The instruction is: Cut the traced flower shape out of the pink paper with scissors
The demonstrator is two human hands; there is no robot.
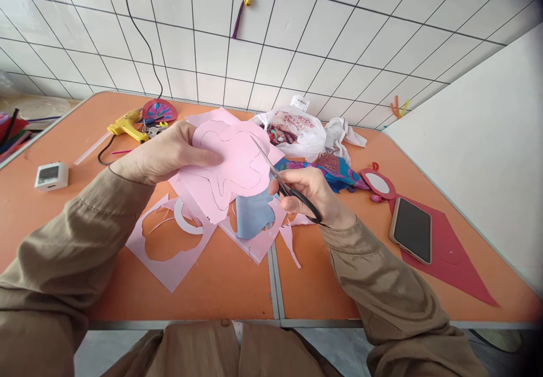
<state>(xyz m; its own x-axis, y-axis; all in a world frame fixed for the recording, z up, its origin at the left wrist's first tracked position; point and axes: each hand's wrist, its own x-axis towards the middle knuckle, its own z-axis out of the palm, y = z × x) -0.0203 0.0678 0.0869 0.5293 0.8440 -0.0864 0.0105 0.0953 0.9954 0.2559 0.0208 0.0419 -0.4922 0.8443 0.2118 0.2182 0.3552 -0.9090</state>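
Pinched between thumb and fingers of my left hand (169,154) is a pink sheet (233,156) with a wavy outline drawn on it, raised above the table. My right hand (316,193) grips black-handled scissors (285,187), their blades pointing up and left at the sheet's right side. Whether the blades are cutting into it, I cannot tell. Below lie a pink sheet with a large hole (169,269), a white ring (183,222), a blue-grey piece (252,217) and pink scraps (289,244).
On the orange table (229,303) are a yellow glue gun (129,129), a white charger (51,176), a plastic bag (303,134), patterned fabric (335,169), a small round mirror (377,183) and a phone (411,230) on red sheet (456,269). A tiled wall (318,32) stands behind.
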